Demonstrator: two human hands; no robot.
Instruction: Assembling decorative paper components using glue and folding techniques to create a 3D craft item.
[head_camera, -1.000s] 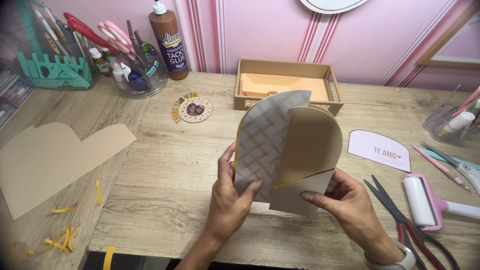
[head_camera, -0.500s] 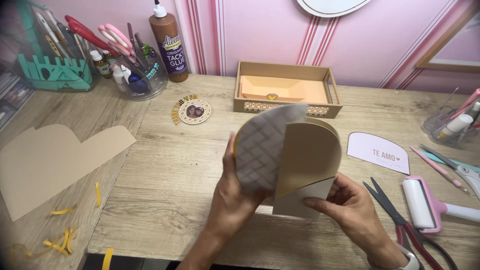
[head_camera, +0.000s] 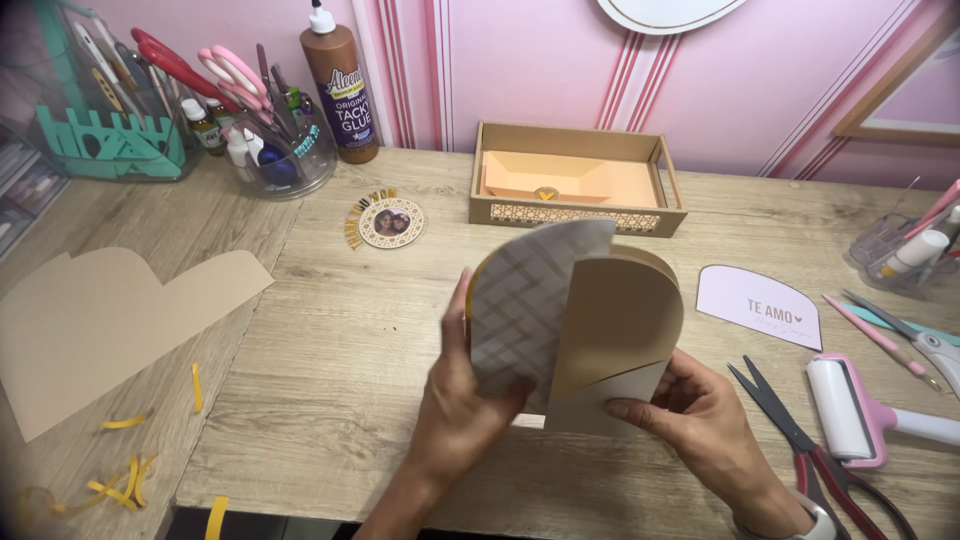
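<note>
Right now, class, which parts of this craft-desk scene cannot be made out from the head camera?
- Inside of the arched kraft card envelope: covered by its flaps.
- Left hand fingers: behind the patterned flap.
- Red-handled scissors: handles cut by the bottom edge.
- Round photo tag: picture too small.

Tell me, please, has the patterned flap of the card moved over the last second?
Yes. The patterned flap has swung leftward, away from the pale arched label lying on the table, uncovering more of the tan panel.

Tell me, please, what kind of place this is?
Probably a home craft desk for paper work: a glue bottle, scissors and a tan card cutout lie around the wooden table.
</note>
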